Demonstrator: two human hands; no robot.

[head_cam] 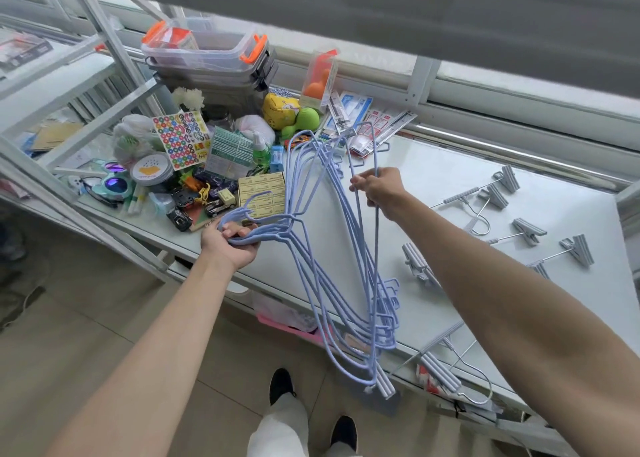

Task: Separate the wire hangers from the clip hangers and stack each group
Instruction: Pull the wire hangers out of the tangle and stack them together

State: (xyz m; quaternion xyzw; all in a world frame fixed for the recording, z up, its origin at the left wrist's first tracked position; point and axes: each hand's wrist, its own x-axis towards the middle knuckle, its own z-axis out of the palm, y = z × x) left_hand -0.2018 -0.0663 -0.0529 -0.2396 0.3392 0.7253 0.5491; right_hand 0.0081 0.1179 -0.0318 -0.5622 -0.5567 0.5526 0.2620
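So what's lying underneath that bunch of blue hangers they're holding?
Mostly bare white table. A grey clip hanger pokes out at the lower end of the blue wire hangers, partly covered by them; its remaining part is hidden.

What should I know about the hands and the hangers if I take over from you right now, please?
Left hand: grips the hooks of the blue wire hangers.
Right hand: its fingers pinch a wire on the far side of the same bundle.
The bundle is held in the air over the near edge of the white table.
Grey clip hangers lie scattered on the table's right side, one near the front edge.
Done: wire hangers gathered in one bundle.
Left: set the bundle down as a stack, then collect and stack the clip hangers.
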